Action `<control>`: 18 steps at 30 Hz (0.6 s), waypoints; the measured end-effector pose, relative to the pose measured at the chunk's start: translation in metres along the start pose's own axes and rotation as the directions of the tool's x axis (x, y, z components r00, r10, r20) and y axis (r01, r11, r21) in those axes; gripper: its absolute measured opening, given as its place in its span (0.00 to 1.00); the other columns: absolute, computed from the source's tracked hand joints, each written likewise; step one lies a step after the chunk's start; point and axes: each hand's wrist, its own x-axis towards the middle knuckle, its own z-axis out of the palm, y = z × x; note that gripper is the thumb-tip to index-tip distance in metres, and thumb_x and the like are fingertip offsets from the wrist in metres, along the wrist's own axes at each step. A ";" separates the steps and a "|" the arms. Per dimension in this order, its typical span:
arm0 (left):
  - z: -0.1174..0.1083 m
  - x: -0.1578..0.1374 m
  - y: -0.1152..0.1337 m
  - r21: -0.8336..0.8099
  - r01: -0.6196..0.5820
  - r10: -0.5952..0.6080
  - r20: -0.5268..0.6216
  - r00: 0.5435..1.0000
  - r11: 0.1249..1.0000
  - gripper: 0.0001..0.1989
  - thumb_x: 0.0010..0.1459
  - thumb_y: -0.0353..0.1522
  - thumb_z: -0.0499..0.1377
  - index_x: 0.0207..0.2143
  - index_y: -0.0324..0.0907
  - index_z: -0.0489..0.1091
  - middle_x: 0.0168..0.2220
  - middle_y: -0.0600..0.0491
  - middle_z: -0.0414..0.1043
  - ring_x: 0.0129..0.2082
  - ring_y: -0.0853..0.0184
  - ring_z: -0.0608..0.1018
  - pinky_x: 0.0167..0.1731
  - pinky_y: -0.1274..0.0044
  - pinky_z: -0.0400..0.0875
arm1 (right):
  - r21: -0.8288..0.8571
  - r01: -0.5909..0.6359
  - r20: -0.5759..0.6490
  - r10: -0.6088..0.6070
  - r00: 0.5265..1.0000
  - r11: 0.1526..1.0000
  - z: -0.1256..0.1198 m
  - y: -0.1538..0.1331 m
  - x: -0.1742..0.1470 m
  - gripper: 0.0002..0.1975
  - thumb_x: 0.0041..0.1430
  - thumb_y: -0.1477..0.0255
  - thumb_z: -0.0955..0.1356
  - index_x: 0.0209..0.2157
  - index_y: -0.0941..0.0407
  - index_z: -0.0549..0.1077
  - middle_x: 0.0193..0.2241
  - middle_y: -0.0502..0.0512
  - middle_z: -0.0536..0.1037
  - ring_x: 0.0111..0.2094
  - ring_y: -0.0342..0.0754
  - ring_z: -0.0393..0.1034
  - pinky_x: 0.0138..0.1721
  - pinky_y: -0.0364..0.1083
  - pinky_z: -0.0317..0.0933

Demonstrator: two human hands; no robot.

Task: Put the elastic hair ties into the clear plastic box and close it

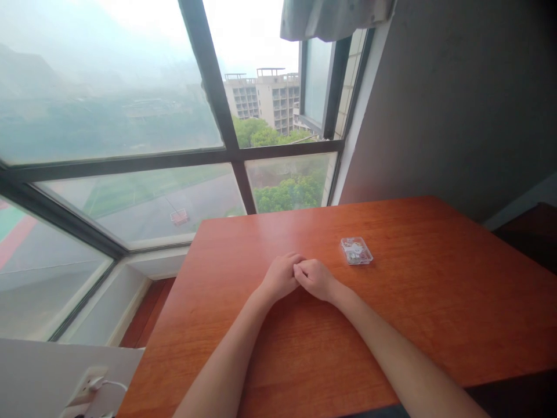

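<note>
My left hand point(281, 276) and my right hand point(317, 278) rest together on the wooden table point(296, 354), near its middle. They are closed against each other with the fingers folded in, and the right thumb lies by the left hand's knuckles. I see no object in either hand; the palms are hidden. To the right of my right hand, a small clear plastic box point(357, 251) sits on the tabletop, apart from both hands. Small light-coloured and metallic-looking pieces show through its walls, too small to name.
Large dark-framed windows point(148, 168) rise beyond the table's left and far edges, with one pane point(317, 84) swung outward. A grey wall point(452, 104) stands at the right. At the lower left, a plug with a white cable sits in a wall socket point(89, 386).
</note>
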 end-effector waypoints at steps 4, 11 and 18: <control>0.000 0.000 0.000 -0.005 0.000 0.000 -0.002 1.000 1.000 0.14 0.49 0.27 0.53 0.39 0.41 0.73 0.38 0.50 0.75 0.38 0.63 0.76 0.37 0.75 0.67 | 0.001 -0.012 -0.008 0.012 1.000 1.000 0.000 -0.001 0.000 0.20 0.64 0.69 0.58 0.18 0.56 0.65 0.19 0.52 0.72 0.22 0.43 0.63 0.27 0.43 0.50; 0.000 0.001 0.000 -0.012 0.001 -0.001 0.003 1.000 1.000 0.14 0.50 0.27 0.54 0.39 0.41 0.73 0.38 0.50 0.75 0.37 0.63 0.76 0.37 0.75 0.68 | 0.013 -0.005 -0.001 0.005 1.000 1.000 -0.001 0.000 0.000 0.20 0.63 0.69 0.58 0.18 0.56 0.65 0.19 0.52 0.71 0.22 0.42 0.61 0.27 0.43 0.49; 0.001 0.000 0.000 -0.012 0.003 -0.003 -0.003 1.000 1.000 0.15 0.49 0.27 0.53 0.38 0.42 0.73 0.37 0.50 0.75 0.37 0.63 0.76 0.37 0.75 0.68 | 0.018 -0.011 -0.001 0.011 1.000 1.000 0.000 0.000 0.000 0.20 0.63 0.69 0.58 0.18 0.57 0.64 0.18 0.51 0.69 0.21 0.42 0.60 0.26 0.42 0.48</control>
